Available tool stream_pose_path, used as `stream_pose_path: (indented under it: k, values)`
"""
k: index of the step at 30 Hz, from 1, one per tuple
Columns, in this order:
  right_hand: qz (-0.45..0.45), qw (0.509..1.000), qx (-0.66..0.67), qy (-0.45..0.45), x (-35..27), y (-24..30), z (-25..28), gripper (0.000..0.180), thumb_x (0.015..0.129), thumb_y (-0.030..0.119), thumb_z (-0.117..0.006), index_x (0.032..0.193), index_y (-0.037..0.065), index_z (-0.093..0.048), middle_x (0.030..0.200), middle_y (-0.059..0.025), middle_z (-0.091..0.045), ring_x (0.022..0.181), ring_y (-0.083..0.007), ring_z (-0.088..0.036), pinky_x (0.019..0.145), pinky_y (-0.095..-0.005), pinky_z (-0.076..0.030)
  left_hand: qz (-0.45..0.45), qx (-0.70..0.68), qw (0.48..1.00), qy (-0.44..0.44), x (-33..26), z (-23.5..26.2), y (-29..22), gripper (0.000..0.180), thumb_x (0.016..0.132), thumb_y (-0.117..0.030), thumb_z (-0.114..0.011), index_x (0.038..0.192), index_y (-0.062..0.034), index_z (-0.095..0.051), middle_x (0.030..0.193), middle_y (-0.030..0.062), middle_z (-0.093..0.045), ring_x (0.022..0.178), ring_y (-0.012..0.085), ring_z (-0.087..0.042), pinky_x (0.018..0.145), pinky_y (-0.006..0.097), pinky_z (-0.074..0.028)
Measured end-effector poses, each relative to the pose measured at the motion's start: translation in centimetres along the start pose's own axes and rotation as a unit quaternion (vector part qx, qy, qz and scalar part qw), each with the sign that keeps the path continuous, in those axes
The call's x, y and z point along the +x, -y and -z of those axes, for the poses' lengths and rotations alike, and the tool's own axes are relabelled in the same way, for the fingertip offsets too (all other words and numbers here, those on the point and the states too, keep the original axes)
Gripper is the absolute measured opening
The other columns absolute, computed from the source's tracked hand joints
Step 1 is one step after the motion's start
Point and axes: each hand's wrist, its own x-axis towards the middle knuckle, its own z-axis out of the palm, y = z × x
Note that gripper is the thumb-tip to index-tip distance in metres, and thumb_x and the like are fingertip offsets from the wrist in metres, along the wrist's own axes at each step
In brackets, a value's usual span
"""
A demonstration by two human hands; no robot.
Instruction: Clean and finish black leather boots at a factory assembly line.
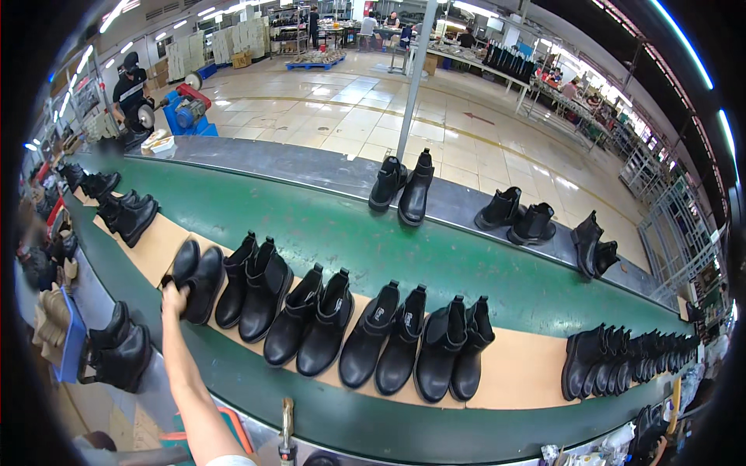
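My left hand (175, 298) reaches out over the green conveyor belt (326, 225) and grips the near end of the leftmost pair of black boots (198, 276), which lean back on a brown cardboard sheet (151, 248). To the right of that pair stands a row of several more black ankle boots (334, 322) on cardboard, toes toward me. My right hand is not in the picture.
More boot pairs stand on the belt's far grey edge (404, 186), (521, 217), at the far left (128, 213) and packed at the right (622, 357). A pair sits on the near ledge (120, 353). A person works at a blue and red machine (183, 109) beyond.
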Motion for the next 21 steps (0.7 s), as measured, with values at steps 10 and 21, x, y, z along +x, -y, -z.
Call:
stream_pose_path:
  k: [10, 21]
  values:
    - [0.054, 0.976, 0.21, 0.019, -2.9, 1.2, -6.8, 0.107, 0.074, 0.052, -0.066, 0.146, 0.003, -0.004, 0.151, -0.0237, 0.001, 0.14, -0.0393, -0.002, 0.111, -0.0536, -0.008, -0.127, -0.201, 0.951, 0.196, -3.2, 7.1, -23.5, 0.063, 0.064, -0.041, -0.069, 0.109, 0.002, -0.057, 0.11, 0.0239, -0.06, 0.106, 0.0341, -0.058, 0.093, 0.041, -0.042]
    - [0.178, 0.954, 0.211, 0.118, -1.5, -4.4, 10.8, 0.073, 0.091, 0.048, -0.033, 0.145, 0.001, -0.016, 0.148, -0.0307, -0.003, 0.137, -0.0463, -0.006, 0.112, -0.0507, -0.009, -0.116, 0.044, 0.99, -0.071, -8.0, 4.0, -23.8, 0.053, 0.067, -0.012, -0.071, 0.117, -0.0158, -0.055, 0.079, 0.006, -0.065, 0.086, 0.0235, -0.06, 0.082, 0.043, -0.032]
